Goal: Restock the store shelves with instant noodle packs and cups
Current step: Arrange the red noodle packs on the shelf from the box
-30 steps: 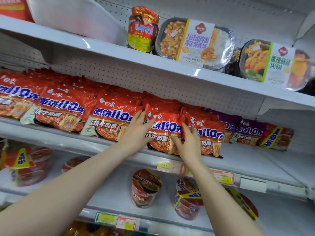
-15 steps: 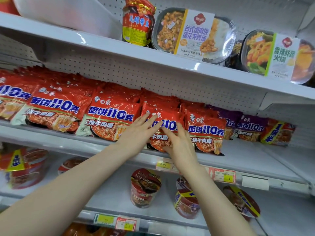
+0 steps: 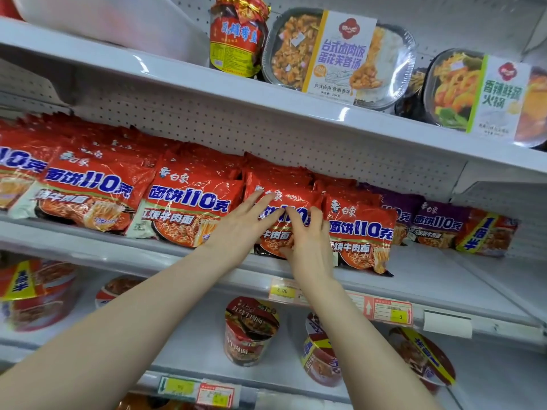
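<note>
Left hand (image 3: 245,224) and right hand (image 3: 310,247) lie flat, fingers straight, on a noodle pack (image 3: 284,196) on the shelf (image 3: 429,279), hiding its middle.

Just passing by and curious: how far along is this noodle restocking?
Done: red noodle packs fill most of the middle shelf. In hand: the left hand and right hand rest on one red pack, seemingly settling it into its row. Left: bare shelf in front of the purple packs, and the lower shelf holds only scattered noodle cups.
</note>
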